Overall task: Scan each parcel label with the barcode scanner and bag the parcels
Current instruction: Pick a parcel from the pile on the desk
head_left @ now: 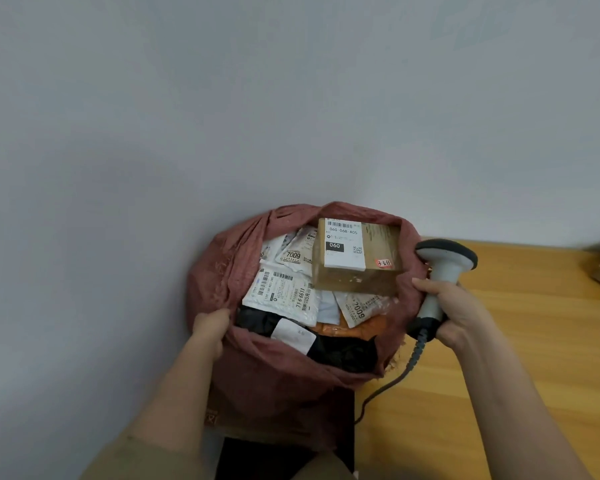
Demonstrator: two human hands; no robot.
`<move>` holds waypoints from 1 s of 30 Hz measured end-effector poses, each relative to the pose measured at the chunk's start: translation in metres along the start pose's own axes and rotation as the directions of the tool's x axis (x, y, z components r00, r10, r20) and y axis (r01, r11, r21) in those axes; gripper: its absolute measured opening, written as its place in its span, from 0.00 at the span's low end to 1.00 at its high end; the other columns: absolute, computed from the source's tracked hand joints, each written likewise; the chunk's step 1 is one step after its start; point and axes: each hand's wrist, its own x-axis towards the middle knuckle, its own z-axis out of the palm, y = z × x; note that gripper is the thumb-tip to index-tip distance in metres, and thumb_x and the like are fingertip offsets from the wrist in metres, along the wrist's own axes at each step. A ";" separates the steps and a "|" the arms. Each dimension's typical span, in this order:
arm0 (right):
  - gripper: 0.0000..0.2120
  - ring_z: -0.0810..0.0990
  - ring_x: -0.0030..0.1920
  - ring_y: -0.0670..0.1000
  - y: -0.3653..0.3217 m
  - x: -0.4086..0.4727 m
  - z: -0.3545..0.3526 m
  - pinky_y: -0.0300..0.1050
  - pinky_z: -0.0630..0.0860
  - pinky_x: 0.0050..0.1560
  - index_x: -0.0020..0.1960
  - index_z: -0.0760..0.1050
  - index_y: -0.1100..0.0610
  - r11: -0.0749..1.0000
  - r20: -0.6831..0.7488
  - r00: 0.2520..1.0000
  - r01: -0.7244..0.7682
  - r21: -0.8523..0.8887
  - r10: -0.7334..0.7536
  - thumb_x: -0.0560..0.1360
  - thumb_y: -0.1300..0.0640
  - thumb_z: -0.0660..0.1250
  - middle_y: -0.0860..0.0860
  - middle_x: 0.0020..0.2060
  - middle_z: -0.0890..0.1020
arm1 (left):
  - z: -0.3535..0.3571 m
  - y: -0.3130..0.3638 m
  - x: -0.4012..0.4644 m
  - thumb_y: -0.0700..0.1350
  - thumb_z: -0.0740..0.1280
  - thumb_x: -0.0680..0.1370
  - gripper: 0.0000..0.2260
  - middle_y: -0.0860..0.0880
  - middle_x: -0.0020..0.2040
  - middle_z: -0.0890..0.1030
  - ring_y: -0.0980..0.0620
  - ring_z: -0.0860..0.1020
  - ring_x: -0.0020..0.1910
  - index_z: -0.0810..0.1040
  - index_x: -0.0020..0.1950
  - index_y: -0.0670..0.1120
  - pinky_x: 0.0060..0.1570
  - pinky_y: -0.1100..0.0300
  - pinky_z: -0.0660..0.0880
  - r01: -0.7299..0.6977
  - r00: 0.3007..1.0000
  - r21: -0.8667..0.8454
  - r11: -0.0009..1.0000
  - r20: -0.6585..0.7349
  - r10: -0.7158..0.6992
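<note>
- The left hand (211,328) grips the near-left rim of the reddish-brown sack (274,379), fingers curled over the cloth edge, holding the mouth open.
- Inside the sack, toward the left, a white mailer (281,296) shows a barcode and the number "716611"; behind it another white pouch (293,255) reads "7009".
- A black bag (340,351) with a blank white label lies at the near side of the opening, an orange packet (357,329) just beyond it.
- A cardboard box (359,258) sits on top at the far right of the sack; its white label reads "060-06B-A05" and "060", and a small red sticker says "3311".
- The right hand (456,315) is wrapped around the handle of the grey barcode scanner (444,268), beside the sack's right rim and over the wooden table (520,341); the scanner head is just right of the box.
- Its coiled cable (392,382) trails down across the table.
</note>
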 end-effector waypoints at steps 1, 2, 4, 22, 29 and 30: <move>0.18 0.82 0.39 0.58 -0.002 0.000 0.001 0.56 0.82 0.41 0.64 0.72 0.61 0.999 -0.015 1.000 0.023 0.022 -0.023 0.75 0.68 0.69 0.61 0.48 0.83 | 0.002 0.016 -0.003 0.37 0.64 0.78 0.22 0.37 0.66 0.75 0.39 0.77 0.61 0.67 0.71 0.34 0.59 0.49 0.75 -0.082 0.995 -0.025 0.996 -0.051 0.081; 0.19 0.82 0.40 0.58 -0.004 -0.001 0.002 0.57 0.82 0.44 0.65 0.72 0.61 0.997 -0.026 0.998 0.054 0.049 -0.053 0.75 0.68 0.69 0.61 0.50 0.83 | 0.004 0.033 -0.006 0.38 0.62 0.80 0.20 0.37 0.66 0.75 0.40 0.77 0.61 0.69 0.70 0.33 0.59 0.51 0.74 -0.151 0.984 -0.049 0.987 -0.101 0.145; 0.20 0.81 0.40 0.56 -0.014 -0.003 0.009 0.56 0.79 0.47 0.66 0.71 0.62 0.986 -0.033 0.993 0.121 0.115 -0.118 0.76 0.69 0.68 0.60 0.49 0.83 | 0.006 0.069 -0.013 0.42 0.58 0.82 0.19 0.36 0.66 0.75 0.41 0.76 0.63 0.69 0.68 0.31 0.62 0.52 0.73 -0.256 0.953 -0.096 0.962 -0.190 0.234; 0.13 0.85 0.39 0.50 -0.069 -0.015 0.052 0.49 0.84 0.41 0.57 0.75 0.58 0.936 0.148 0.932 0.303 0.180 -0.330 0.75 0.63 0.72 0.55 0.45 0.83 | -0.011 0.154 -0.045 0.35 0.56 0.78 0.12 0.38 0.49 0.80 0.41 0.80 0.45 0.77 0.53 0.37 0.45 0.53 0.81 -0.500 0.827 -0.089 0.861 -0.344 0.445; 0.11 0.81 0.29 0.53 -0.059 -0.004 0.037 0.46 0.79 0.26 0.55 0.75 0.65 0.987 0.059 0.997 0.057 -0.149 -0.048 0.74 0.68 0.71 0.58 0.38 0.80 | 0.004 0.143 -0.050 0.42 0.65 0.71 0.11 0.44 0.48 0.80 0.46 0.78 0.44 0.79 0.52 0.41 0.44 0.51 0.75 -0.355 0.933 -0.025 0.935 -0.081 0.352; 0.08 0.80 0.26 0.53 -0.058 -0.001 0.035 0.45 0.77 0.24 0.53 0.74 0.65 0.988 0.043 0.998 0.042 -0.149 -0.036 0.75 0.68 0.69 0.58 0.37 0.79 | 0.003 0.144 -0.051 0.45 0.69 0.69 0.13 0.45 0.48 0.82 0.46 0.80 0.45 0.80 0.51 0.41 0.46 0.52 0.78 -0.333 0.943 0.027 0.943 0.005 0.333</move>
